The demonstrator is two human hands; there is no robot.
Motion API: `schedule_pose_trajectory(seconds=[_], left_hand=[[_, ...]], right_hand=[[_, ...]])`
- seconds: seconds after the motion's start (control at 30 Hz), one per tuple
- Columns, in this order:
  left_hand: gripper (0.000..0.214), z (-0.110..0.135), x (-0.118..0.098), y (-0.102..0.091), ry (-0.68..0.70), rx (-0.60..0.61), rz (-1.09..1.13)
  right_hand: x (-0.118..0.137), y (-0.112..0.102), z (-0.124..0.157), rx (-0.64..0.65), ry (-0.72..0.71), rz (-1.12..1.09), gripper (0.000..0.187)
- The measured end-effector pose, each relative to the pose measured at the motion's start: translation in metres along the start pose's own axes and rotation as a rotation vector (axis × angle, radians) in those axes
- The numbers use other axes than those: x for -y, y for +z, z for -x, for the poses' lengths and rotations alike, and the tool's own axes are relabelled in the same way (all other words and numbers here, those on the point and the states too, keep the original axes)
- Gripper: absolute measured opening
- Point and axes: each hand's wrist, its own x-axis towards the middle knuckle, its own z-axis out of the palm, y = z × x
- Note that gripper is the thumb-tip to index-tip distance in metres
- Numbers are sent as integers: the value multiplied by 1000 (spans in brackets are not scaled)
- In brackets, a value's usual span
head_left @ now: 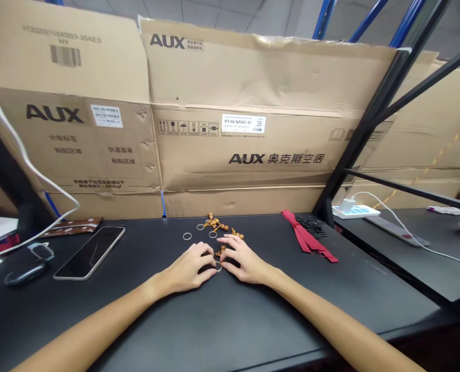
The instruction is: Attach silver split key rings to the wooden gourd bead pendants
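We pinch a small metal ring (218,266) between our left hand (189,268) and right hand (242,261), fingertips closed on it against the black table (230,320) mid-surface, likely to steady it, with spare rings (187,236) and wooden charms (216,224) nearer the back edge.

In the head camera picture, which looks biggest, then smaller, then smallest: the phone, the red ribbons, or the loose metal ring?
1. Phone, lying flat on the table.
2. Red ribbons: about as long as the phone but thinner, so this is a close call.
3. Loose metal ring, clearly the smallest.
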Motion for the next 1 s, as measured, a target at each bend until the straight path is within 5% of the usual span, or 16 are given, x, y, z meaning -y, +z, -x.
schedule_pose_trajectory(seconds=[0.43,0.7,1.0], left_hand=[[9,-1,3,6,-28,-35,-16],[16,-5,1,7,-57,-1,52],[9,-3,4,9,-62,-28,55]], right_hand=[[5,7,0,18,62,-103,2],[-2,15,-2,-80,162,-50,6],[8,10,-3,-67,95,-170,6]])
